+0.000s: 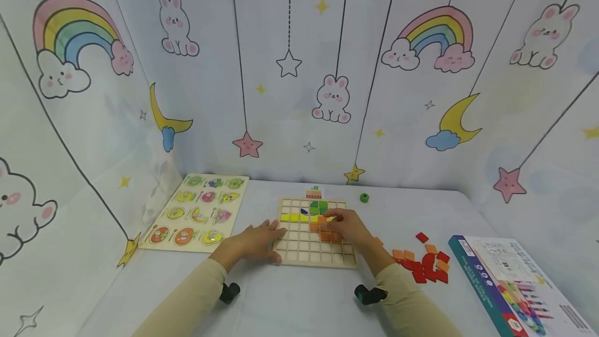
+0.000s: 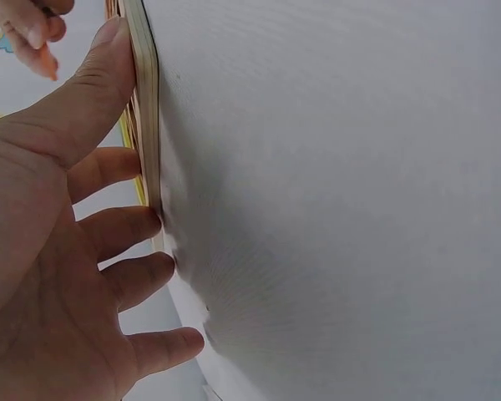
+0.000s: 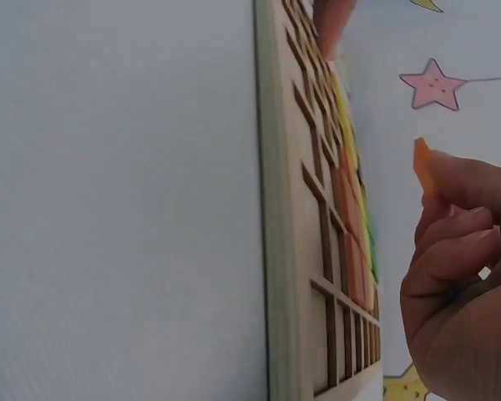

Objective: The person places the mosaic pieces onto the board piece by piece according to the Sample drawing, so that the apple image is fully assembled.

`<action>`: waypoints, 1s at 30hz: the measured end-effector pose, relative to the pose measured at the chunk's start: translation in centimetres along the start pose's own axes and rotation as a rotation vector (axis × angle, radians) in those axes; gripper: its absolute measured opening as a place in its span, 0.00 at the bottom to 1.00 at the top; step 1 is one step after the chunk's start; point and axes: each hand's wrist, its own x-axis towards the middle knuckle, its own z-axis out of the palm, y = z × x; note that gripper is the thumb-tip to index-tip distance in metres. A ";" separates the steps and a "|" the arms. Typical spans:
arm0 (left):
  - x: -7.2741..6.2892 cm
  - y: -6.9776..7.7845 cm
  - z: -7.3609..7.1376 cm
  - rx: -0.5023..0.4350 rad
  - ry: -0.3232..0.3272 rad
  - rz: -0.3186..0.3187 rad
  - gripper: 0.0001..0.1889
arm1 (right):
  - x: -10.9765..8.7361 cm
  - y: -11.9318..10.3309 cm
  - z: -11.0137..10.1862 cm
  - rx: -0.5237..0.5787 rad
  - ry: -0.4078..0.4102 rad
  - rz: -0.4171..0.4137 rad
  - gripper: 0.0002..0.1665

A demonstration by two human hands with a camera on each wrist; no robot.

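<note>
Broad white cloth (image 1: pixel 299 300) around grid board (image 1: pixel 299 253), left hand (image 1: pixel 256 243) against its edge.

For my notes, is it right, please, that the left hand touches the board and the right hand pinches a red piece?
The piece in the right hand is orange, not red, as the right wrist view shows; the rest stands.

Illegible small print (image 1: pixel 482 273) and a barcode (image 1: pixel 573 316) on the box (image 1: pixel 519 287).

grid board (image 1: pixel 295 255): some cells hidden by right hand (image 1: pixel 348 228) | card (image 1: pixel 314 192) beyond grid board: details too small | box (image 1: pixel 524 285) right of grid board: cut by head view's lower edge
</note>
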 end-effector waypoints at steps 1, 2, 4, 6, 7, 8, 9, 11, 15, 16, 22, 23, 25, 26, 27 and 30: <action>0.0 0.1 -0.1 0.006 0.002 0.003 0.43 | 0.1 0.0 0.4 -0.058 -0.007 -0.003 0.19; -0.1 0.2 -0.1 0.006 0.005 0.004 0.43 | 0.1 0.1 0.8 -0.119 -0.013 -0.007 0.18; -0.1 0.3 -0.2 0.000 0.005 0.006 0.43 | 0.1 0.1 1.5 -0.231 -0.025 -0.016 0.17; -0.1 0.3 -0.2 -0.006 0.005 0.007 0.43 | -0.2 0.0 1.9 -0.306 -0.031 -0.018 0.17; -0.1 0.3 -0.2 -0.007 0.005 0.009 0.43 | -0.3 0.0 2.1 -0.328 -0.033 -0.019 0.16; -0.1 0.2 -0.1 -0.007 0.006 0.010 0.43 | -0.4 -0.1 2.3 -0.346 -0.031 -0.019 0.16; 0.0 0.2 -0.1 -0.004 0.006 0.011 0.43 | -0.5 -0.2 2.4 -0.359 -0.027 -0.016 0.16; 0.1 0.0 0.0 0.005 0.007 0.010 0.43 | -0.6 -0.3 2.6 -0.378 -0.019 -0.009 0.17; 0.2 -0.1 0.1 0.010 0.009 0.006 0.43 | -0.6 -0.5 3.0 -0.409 -0.005 -0.004 0.18; 0.2 -0.1 0.1 0.006 0.009 0.006 0.43 | -0.6 -0.5 3.1 -0.419 -0.004 0.000 0.18; 0.2 -0.1 0.2 -0.011 0.009 0.005 0.43 | -0.8 -0.5 2.2 -0.355 0.010 0.022 0.19; 0.2 -0.1 0.2 -0.011 0.009 0.005 0.43 | -0.9 -0.4 1.6 -0.317 0.018 0.016 0.20; 0.2 -0.2 0.2 -0.004 0.006 0.005 0.43 | -1.1 -0.3 0.0 -0.201 0.029 0.019 0.21; 0.2 -0.2 0.2 0.000 0.005 0.006 0.43 | -1.3 -0.3 -0.9 -0.133 0.036 0.028 0.23; 0.2 -0.2 0.2 0.004 0.006 0.007 0.43 | -1.4 -0.3 -2.0 -0.053 0.044 0.035 0.24; 0.2 -0.3 0.1 0.012 0.004 0.007 0.43 | -2.2 0.2 -5.3 0.231 0.081 0.064 0.28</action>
